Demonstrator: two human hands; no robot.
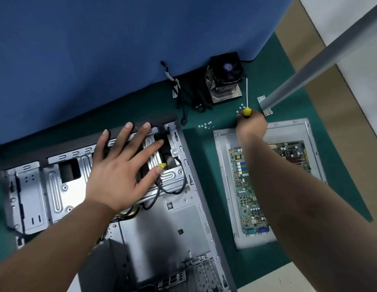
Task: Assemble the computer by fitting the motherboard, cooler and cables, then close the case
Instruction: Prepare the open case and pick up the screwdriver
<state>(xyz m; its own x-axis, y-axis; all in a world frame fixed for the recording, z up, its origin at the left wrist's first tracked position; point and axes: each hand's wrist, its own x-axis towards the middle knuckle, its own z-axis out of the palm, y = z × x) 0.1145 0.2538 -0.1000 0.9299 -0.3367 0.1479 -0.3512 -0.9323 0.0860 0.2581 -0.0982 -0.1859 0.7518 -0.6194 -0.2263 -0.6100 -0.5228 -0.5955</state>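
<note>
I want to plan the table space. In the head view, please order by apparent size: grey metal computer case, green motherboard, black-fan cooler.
1. Grey metal computer case, clearly largest.
2. Green motherboard.
3. Black-fan cooler, though it lies farther away, so somewhat unsure.

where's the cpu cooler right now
In the head view the cpu cooler sits at the far edge of the green mat, against the blue partition, just left of the screwdriver and beyond the loose screws.

You have 1 view, from your head: it looks steeply down and forward at the green mat, close over the open case, blue partition beyond.
</note>
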